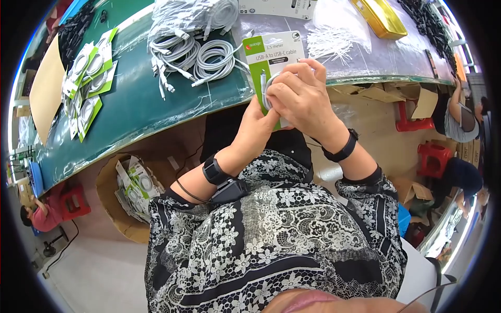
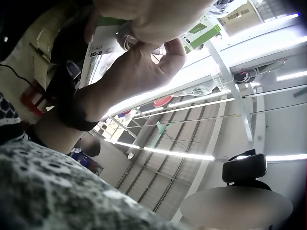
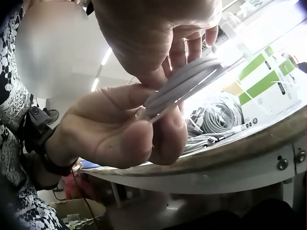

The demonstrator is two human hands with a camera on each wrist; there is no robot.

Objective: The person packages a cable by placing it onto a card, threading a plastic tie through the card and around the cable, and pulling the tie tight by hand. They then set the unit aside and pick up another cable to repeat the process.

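Note:
A green and white USB-A to USB-C cable card (image 1: pixel 276 49) is held up in front of my body, over the table's near edge. My left hand (image 1: pixel 254 130) grips its lower left part, thumb in front. A coiled white USB cable (image 1: pixel 267 88) lies against the card's face, one plug pointing up. My right hand (image 1: pixel 303 96) pinches this coil from the right, its fingers covering much of it. In the right wrist view the coil (image 3: pixel 184 84) shows edge-on between my right hand (image 3: pixel 139 38) above and my left hand (image 3: pixel 110 124) below.
Coiled white cables (image 1: pixel 214 60) are heaped on the green table (image 1: pixel 219 99) ahead. Carded cables (image 1: pixel 88 78) lie to the left, white ties (image 1: pixel 331 41) and a gold tray (image 1: pixel 380 18) to the right. A cardboard box (image 1: pixel 112 201) with more carded cables stands below left.

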